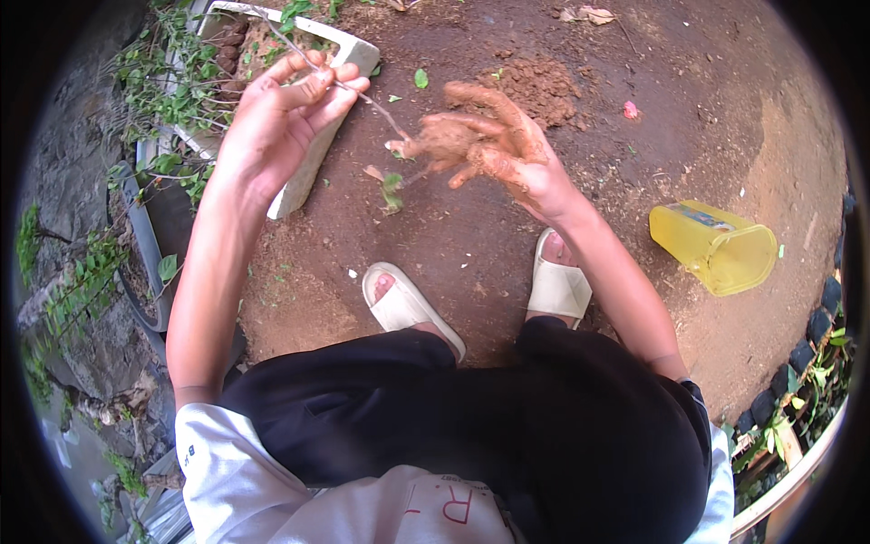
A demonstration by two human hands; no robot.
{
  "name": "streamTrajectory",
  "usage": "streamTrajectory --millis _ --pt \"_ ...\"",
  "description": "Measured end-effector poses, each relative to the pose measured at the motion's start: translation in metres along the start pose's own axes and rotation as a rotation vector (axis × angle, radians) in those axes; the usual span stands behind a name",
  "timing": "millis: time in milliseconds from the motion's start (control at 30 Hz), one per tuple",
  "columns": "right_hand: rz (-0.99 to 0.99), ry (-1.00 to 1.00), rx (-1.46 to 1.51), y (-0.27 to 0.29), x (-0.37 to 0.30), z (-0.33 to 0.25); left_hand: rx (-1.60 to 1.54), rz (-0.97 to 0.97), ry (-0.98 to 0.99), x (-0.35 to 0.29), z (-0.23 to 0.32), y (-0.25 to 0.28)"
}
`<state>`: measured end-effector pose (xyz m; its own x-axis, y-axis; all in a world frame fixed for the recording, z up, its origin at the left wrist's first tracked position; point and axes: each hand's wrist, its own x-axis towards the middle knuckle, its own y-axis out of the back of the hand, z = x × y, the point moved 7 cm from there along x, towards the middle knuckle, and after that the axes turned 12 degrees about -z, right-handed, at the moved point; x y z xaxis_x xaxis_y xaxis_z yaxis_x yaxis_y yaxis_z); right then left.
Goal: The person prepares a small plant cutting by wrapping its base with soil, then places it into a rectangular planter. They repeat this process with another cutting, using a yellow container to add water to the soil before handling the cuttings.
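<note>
Left hand: at upper left of the frame, the left hand (pixel 288 118) had thumb and fingers pinched together on a thin twig (pixel 376 106)
Twig: it slanted from the top edge, left of centre, through that pinch and down to a brown soil clump (pixel 451 142)
Right hand: just above the centre of the frame, the right hand (pixel 507 150) was coated in mud, its fingers spread and curved about the soil clump; whether they gripped it, I could not tell
White planter: at upper left, the white planter (pixel 361 56) held brown soil and leafy green growth, and the left hand overlapped it in view
Yellow container: at right of the frame, the yellow container (pixel 693 238) lay tipped on its side on the bare ground (pixel 625 181), its wide mouth turned toward the lower right; what was inside, if anything, I could not make out
Dark trough: at left, the dark trough (pixel 145 238) curved below the planter, with green stems hanging over it
Soil heap: at upper centre, a loose soil heap (pixel 548 89) sat beyond the right hand, with a pink petal (pixel 631 110) to its right
Feet: near the middle, two cream sandals (pixel 399 306) stood on the ground
</note>
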<state>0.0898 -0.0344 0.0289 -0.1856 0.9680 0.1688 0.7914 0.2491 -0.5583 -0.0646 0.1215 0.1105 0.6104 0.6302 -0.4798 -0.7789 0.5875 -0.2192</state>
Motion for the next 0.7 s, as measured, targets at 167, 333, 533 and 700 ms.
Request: streamTrajectory --millis 167,333,533,700 --pt "0.114 -0.047 -0.015 0.013 -0.007 0.006 0.553 0.252 -0.253 0.014 0.075 0.073" --pt "0.131 -0.072 -0.013 0.018 -0.011 0.006 0.803 0.437 -0.309 0.031 0.091 0.15" --pt "0.148 -0.14 0.013 0.019 -0.012 0.01 0.868 0.474 -0.026 0.066 0.026 0.2" --pt "0.163 -0.164 0.054 0.02 -0.013 0.011 0.799 0.433 0.005 0.09 -0.015 0.232"
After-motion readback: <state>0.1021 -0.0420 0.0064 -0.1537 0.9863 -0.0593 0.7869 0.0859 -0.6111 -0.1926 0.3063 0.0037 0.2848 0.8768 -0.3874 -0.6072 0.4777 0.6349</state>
